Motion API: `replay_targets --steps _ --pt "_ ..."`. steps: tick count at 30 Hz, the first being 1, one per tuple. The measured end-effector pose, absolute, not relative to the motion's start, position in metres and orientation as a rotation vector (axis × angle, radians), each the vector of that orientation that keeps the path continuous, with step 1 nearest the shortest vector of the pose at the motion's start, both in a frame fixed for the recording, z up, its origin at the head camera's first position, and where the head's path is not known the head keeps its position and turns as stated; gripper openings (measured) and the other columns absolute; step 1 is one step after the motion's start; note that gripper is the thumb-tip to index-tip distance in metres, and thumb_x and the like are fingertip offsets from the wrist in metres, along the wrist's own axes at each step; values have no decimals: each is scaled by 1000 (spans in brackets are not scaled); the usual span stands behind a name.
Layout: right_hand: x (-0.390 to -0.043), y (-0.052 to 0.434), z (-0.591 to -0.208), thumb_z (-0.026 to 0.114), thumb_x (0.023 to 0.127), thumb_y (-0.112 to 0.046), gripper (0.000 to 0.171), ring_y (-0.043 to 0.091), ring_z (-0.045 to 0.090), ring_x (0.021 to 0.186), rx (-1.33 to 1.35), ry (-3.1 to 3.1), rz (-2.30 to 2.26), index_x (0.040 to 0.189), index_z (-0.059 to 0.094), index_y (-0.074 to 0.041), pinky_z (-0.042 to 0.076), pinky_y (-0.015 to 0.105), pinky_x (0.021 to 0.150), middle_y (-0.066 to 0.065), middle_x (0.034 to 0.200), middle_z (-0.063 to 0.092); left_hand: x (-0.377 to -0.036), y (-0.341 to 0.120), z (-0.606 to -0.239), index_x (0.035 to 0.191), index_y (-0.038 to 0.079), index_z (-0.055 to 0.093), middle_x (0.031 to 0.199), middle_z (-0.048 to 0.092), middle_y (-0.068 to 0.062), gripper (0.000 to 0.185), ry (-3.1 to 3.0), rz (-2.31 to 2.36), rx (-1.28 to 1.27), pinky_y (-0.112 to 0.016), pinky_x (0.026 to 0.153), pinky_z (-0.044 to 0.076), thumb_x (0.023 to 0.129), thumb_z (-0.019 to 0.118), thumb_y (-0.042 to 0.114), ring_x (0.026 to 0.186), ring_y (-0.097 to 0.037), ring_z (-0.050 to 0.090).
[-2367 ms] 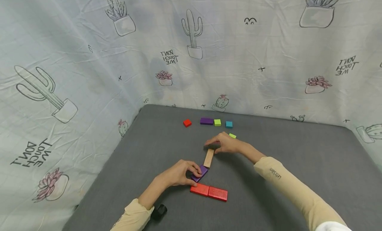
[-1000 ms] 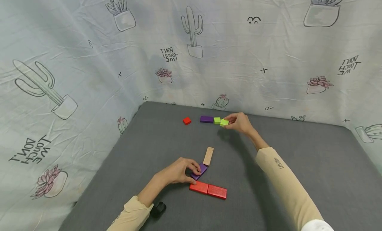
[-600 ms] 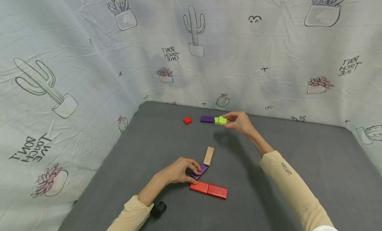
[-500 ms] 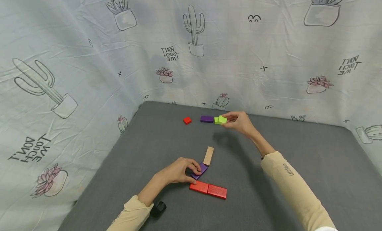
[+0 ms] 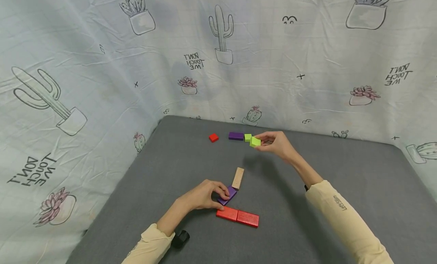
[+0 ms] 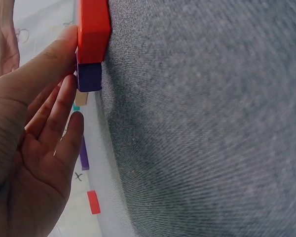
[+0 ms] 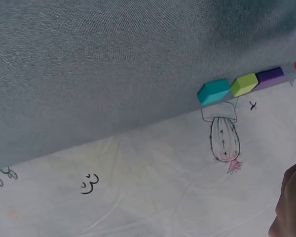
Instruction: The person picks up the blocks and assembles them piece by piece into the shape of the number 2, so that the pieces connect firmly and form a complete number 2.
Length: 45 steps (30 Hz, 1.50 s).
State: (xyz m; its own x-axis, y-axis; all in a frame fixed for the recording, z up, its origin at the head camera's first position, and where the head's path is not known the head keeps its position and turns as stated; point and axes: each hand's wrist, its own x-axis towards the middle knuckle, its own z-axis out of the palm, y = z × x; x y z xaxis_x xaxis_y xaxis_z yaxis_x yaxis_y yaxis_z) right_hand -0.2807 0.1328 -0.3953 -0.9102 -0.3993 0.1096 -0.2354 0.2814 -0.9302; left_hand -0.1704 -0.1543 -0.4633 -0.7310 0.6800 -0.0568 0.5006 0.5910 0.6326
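Note:
In the head view my right hand (image 5: pixel 278 144) pinches a lime green block (image 5: pixel 255 142) between thumb and fingers, above the back of the table. Just behind it lies another lime block (image 5: pixel 247 137), end to end with a purple block (image 5: pixel 236 136). My left hand (image 5: pixel 206 195) rests at the front row, its fingertips on a purple block (image 5: pixel 227 195) and its thumb at the corner of a red block (image 5: pixel 227 214). A second red block (image 5: pixel 247 219) adjoins that one. A plain wooden block (image 5: pixel 238 178) stretches away from the purple block's far end.
A small red block (image 5: pixel 213 137) lies at the back left. The right wrist view shows a teal block (image 7: pixel 214 92), hidden behind my right hand in the head view. A black object (image 5: pixel 180 239) sits by my left wrist. A printed cloth (image 5: pixel 307 66) hangs behind the grey table.
My right hand has left the wooden block, picked up the lime block and carried it to the back; lately it has drawn slightly nearer. My left hand has stayed in place.

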Motion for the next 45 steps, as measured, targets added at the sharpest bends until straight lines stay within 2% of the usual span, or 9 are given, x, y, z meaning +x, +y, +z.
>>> replay_targets --steps 7,18,28,40,45 --pt "-277 130 -399 77 77 0 37 14 59 77 -695 2401 -1601 113 68 4 52 23 66 18 95 63 -171 -156 -464 102 15 77 112 64 9 29 2547 872 969 -31 98 44 74 84 20 108 -8 56" --pt "-284 121 -407 81 75 -5 32 19 62 74 -874 2570 -1343 105 72 2 50 24 63 11 84 68 -172 -154 -461 102 14 77 112 64 9 29 2519 882 953 -32 98 44 75 83 20 109 -8 56" --pt "-295 111 -413 80 74 0 31 22 64 80 -993 2592 -1205 103 72 3 55 30 71 11 89 68 -174 -154 -462 102 16 77 112 64 11 29 2538 850 976 -32 98 44 75 83 22 109 -7 56" --pt "-302 100 -421 78 71 8 31 27 65 83 -1123 2586 -1063 101 73 3 56 34 72 16 97 68 -175 -153 -466 101 16 77 110 64 11 29 2539 874 1011 -29 96 45 74 84 22 107 -5 57" --pt "-303 94 -425 78 71 8 30 24 63 80 -1218 2575 -953 100 73 2 56 32 70 13 93 68 -173 -154 -466 102 16 77 110 64 12 30 2529 884 973 -30 97 45 74 84 23 107 -5 56"
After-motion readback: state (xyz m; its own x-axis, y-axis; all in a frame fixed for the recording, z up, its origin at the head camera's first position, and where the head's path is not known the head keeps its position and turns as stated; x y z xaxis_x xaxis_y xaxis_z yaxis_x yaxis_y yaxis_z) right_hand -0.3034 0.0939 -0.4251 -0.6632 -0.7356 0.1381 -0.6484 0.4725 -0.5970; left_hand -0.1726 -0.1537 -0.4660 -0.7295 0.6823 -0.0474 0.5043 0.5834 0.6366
